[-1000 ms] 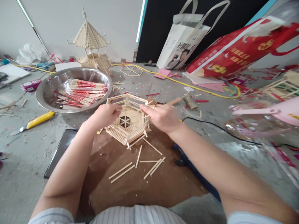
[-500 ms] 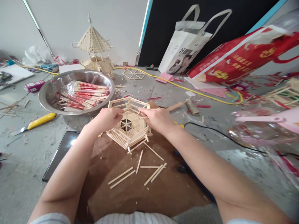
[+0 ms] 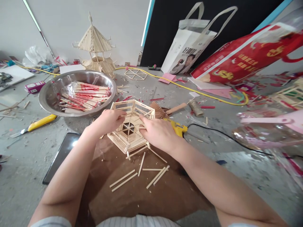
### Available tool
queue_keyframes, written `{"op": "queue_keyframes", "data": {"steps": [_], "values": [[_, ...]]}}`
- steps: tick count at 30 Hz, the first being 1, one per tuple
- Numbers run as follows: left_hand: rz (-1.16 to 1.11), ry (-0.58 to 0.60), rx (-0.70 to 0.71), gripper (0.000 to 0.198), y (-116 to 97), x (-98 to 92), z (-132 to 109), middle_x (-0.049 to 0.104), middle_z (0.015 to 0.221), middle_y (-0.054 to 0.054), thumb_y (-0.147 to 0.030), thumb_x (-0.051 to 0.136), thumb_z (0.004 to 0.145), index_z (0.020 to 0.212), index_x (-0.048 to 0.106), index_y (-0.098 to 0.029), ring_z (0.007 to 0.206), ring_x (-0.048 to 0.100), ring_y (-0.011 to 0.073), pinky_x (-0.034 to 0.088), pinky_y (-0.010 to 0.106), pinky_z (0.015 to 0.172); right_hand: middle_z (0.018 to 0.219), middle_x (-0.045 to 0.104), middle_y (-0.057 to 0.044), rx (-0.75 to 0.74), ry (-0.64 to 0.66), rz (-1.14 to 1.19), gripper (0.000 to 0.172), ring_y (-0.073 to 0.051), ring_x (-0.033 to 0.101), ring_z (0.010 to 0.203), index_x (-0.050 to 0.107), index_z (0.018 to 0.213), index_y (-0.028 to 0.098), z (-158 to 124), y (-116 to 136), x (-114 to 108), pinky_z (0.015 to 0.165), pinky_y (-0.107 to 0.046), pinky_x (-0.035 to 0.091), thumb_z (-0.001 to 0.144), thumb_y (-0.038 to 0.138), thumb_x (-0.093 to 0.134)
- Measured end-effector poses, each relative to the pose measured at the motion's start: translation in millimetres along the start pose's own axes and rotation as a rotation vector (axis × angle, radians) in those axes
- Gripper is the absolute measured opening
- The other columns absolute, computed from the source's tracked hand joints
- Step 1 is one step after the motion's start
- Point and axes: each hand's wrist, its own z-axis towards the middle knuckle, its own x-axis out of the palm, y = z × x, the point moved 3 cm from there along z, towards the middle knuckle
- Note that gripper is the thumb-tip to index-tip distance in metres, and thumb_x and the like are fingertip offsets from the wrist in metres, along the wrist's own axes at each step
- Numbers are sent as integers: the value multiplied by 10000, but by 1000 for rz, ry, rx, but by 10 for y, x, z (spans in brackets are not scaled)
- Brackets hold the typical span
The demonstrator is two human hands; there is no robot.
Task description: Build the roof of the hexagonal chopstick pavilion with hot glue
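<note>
A hexagonal frame [image 3: 129, 146] of glued wooden sticks, with low railings and a spoked centre, stands on a brown mat. My left hand [image 3: 111, 123] is closed around its left side, fingertips over the upper left railing. On the opposite side my right hand [image 3: 158, 130] grips the right edge, its index finger reaching inward over the frame; the palm hides that railing. Several loose sticks [image 3: 124, 181] lie on the mat in front. A yellow glue gun [image 3: 177, 126] rests just beyond my right hand, partly hidden by it.
Left stands a steel basin [image 3: 44, 101] of packaged sticks, near a yellow utility knife [image 3: 42, 122] and a dark tablet [image 3: 60, 157]. Behind are a stick pagoda [image 3: 94, 44], a white bag [image 3: 181, 47] and a red bag [image 3: 239, 63]. A brown fan [image 3: 159, 111] and twine spool [image 3: 196, 108] lie right.
My right hand has moved nearer to me along the frame's right side, uncovering the glue gun and fan. The frame has turned slightly. My left hand has barely moved.
</note>
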Motion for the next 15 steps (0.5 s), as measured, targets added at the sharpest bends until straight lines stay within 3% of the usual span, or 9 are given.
{"op": "queue_keyframes", "data": {"steps": [15], "values": [[23, -7, 10, 290, 24, 5, 1, 695, 832, 39, -250, 421, 801, 981, 645, -208, 755, 623, 163, 431, 236, 695, 813, 678, -121, 55, 24, 48, 350, -264, 636, 759, 568, 1069, 160, 155, -55, -3, 558, -314, 398, 774, 240, 398]]}}
